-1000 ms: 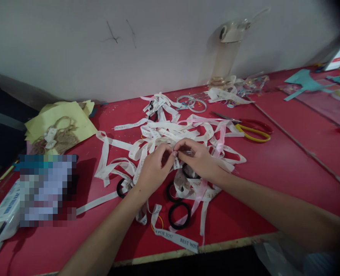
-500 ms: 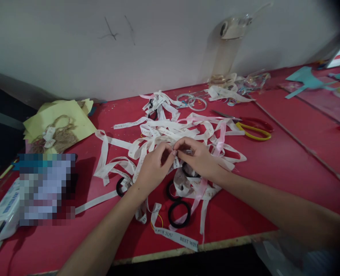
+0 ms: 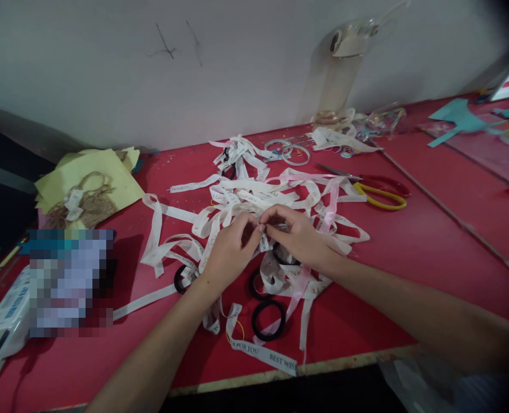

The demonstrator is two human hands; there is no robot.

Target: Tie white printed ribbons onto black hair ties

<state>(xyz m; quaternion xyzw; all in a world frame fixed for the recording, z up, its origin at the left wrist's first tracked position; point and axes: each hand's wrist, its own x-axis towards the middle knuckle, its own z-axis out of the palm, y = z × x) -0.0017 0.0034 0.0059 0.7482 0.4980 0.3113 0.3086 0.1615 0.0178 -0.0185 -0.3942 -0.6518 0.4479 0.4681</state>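
My left hand (image 3: pixel 228 252) and my right hand (image 3: pixel 297 235) meet fingertip to fingertip over a tangled heap of white printed ribbon (image 3: pixel 254 201) on the red table (image 3: pixel 409 252). Both hands are closed in a pinch on a piece of white ribbon between them. A pink ribbon strip (image 3: pixel 331 207) runs through the heap just right of my right hand. Black hair ties (image 3: pixel 269 320) lie below the hands, one partly under ribbon at the left (image 3: pixel 180 279).
Yellow-handled scissors (image 3: pixel 377 192) lie right of the heap. Yellow paper with twine (image 3: pixel 86 189) sits at the left, a blurred package (image 3: pixel 65 281) near the left front. A clear bottle (image 3: pixel 340 74) stands at the wall, clear rings (image 3: pixel 295 155) before it. Teal paper scraps (image 3: pixel 456 120) lie far right.
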